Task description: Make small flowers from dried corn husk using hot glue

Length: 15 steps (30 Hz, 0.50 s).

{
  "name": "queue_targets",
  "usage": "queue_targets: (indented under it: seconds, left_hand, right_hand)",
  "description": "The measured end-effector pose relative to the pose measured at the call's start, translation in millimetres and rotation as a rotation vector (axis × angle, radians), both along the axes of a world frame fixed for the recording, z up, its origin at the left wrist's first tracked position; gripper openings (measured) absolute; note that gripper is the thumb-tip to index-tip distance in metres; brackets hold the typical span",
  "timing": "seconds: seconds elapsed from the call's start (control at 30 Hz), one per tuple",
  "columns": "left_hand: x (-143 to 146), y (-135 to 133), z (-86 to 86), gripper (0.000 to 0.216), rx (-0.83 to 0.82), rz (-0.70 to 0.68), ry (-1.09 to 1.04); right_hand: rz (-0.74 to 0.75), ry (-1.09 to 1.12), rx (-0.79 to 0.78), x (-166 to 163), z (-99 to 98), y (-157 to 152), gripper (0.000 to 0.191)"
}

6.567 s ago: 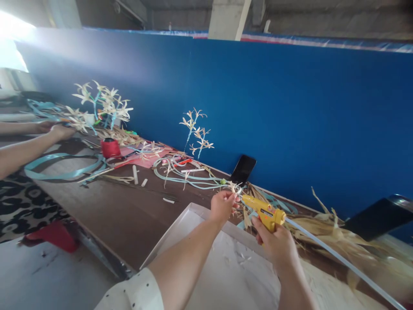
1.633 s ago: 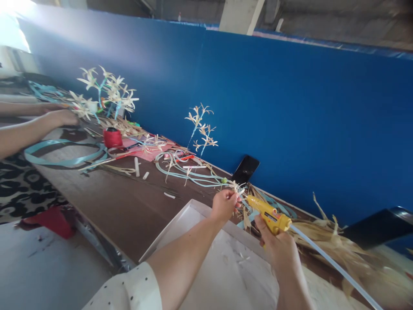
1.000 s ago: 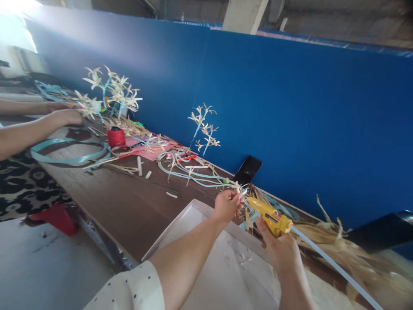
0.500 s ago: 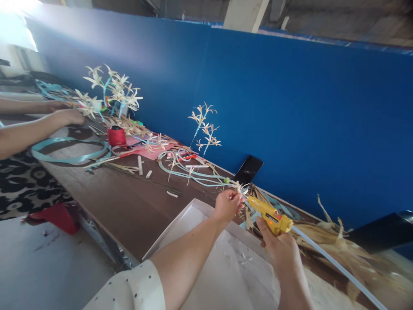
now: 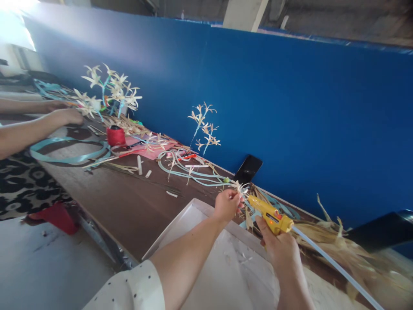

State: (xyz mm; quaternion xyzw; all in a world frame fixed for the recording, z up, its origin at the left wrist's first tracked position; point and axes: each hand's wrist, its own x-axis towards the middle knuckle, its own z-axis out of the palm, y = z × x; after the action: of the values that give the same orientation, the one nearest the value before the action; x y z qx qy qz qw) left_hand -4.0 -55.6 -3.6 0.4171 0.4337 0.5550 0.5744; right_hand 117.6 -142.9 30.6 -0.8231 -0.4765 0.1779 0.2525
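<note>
A: Quick, what's changed?
B: Hardly anything. Versus half a second ago, same pose from both hands. Reads as a steady mid-step, not finished.
A: Grips, near first?
B: Right hand (image 5: 279, 245), lower right of centre: wrapped around the yellow glue gun (image 5: 266, 213). Trigger's hidden, can't tell if it's squeezed. Left hand (image 5: 227, 204), frame centre: fingertips pinched tight on a small pale flower (image 5: 239, 187). Nozzle's right at it; touching or just short, can't tell.
A: Edges?
B: White tray (image 5: 222, 275) under the forearms, bottom centre, raised rim just below the hands. Glue stick (image 5: 322, 252) trails to the lower right corner, over dry husks (image 5: 319, 228), so swinging right could snag. Phone (image 5: 248, 169) leans just beyond the flower, so pushing forward looks cramped.
A: Slack?
B: Left of the tray, over the brown tabletop (image 5: 145, 206); its front edge cuts diagonally through lower left.
A: Far?
B: Flower sprays (image 5: 209, 140) upper middle, co-worker's hand (image 5: 69, 116) at left, well apart, blue wall (image 5: 306, 107) behind.
</note>
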Motion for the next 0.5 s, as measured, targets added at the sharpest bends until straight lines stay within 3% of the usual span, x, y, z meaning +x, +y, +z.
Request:
queue_targets:
  seconds: [0.37,0.5]
  left_hand:
    - [1.7,1.5,-3.2,0.013,0.005,-0.007,-0.005]
    - [0.8,0.4,-1.6,0.013,0.005,-0.006,-0.005]
  right_hand:
    - [-0.001,-0.001,0.022,-0.7,-1.5,0.4,0.056]
    - [-0.075,-0.041,0.118,-5.1,1.6,-3.0,0.053]
